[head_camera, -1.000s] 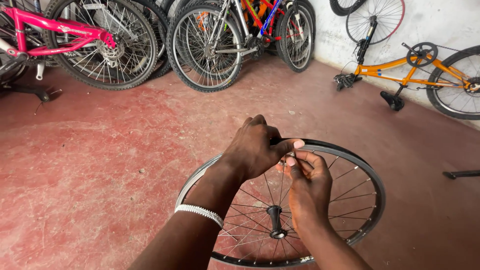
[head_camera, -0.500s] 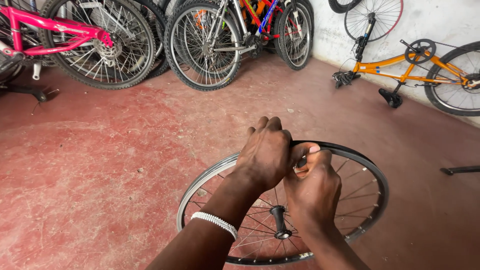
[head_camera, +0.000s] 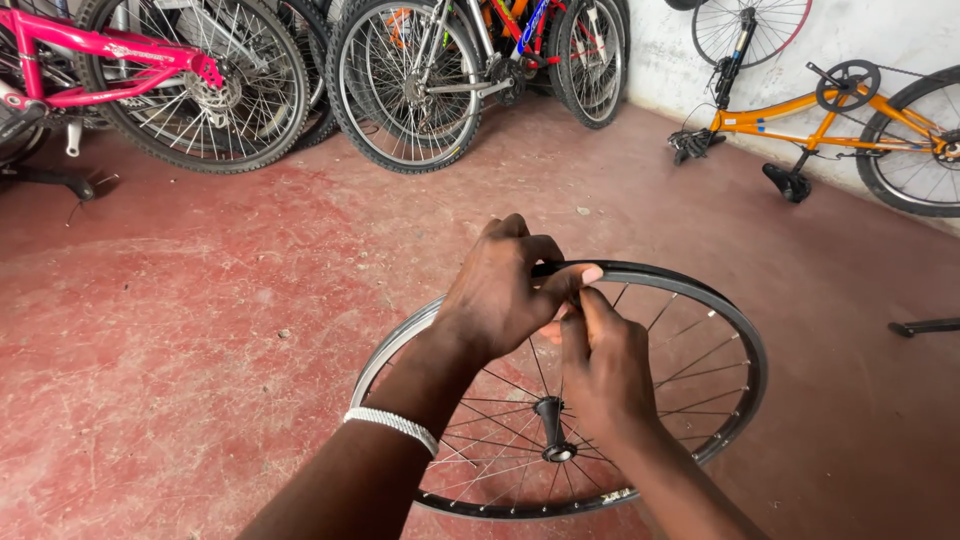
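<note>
1. Both hands are up at the top edge of a bare bicycle wheel that's held on edge over the red floor, hub and spokes facing the person.
2. The left hand has its grip clenched over the top of the rim, thumb pressing along the black strip there. There's a white beaded bracelet on that wrist.
3. The right hand sits just below and beside the left one, fingers curled in toward the rim. Its fingertips are hidden behind the left hand, so I can't tell if it's pinching anything.
4. Compared to a second ago, the hands look closer together and lower on the rim: back then the right fingers were visibly pinching at the edge, now they're tucked under the left thumb. The wheel itself has hardly moved.
5. Around the room: a pink bicycle and a few more bikes parked along the back, and an orange bicycle lying upside down by the white wall.
</note>
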